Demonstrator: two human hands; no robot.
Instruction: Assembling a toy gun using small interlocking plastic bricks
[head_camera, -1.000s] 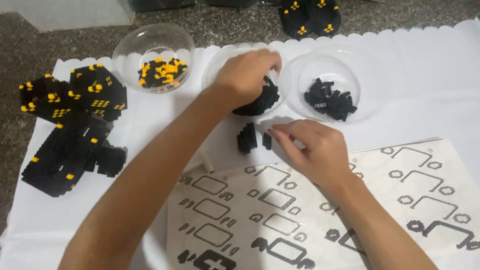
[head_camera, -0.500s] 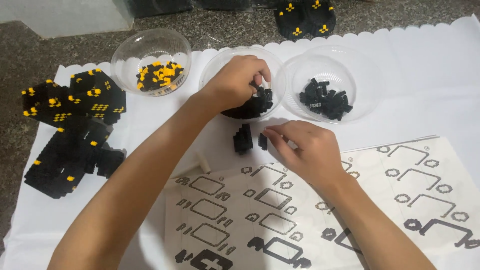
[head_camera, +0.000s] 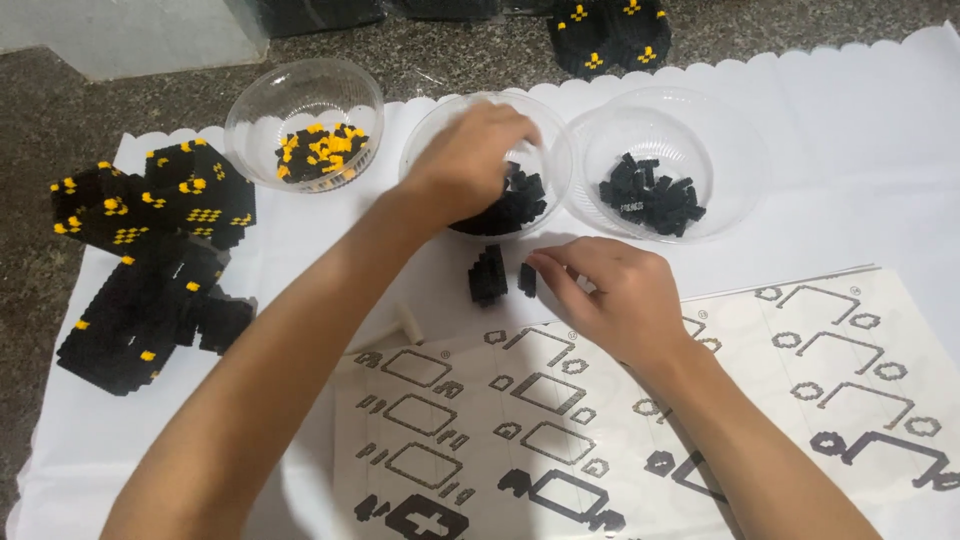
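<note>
Your left hand dips into the middle clear bowl of black bricks at 12 o'clock. Your right hand rests at centre, fingertips just beside a small black brick stack (a loose piece sits next to it). The instruction sheet lies toward 5 o'clock, and the black-and-yellow brick model at 9 o'clock.

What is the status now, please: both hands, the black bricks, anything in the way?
Left hand in middle bowl, fingers among black bricks. Right hand at small brick on cloth, grip unclear. Small stack beside it. Nothing blocking.
</note>
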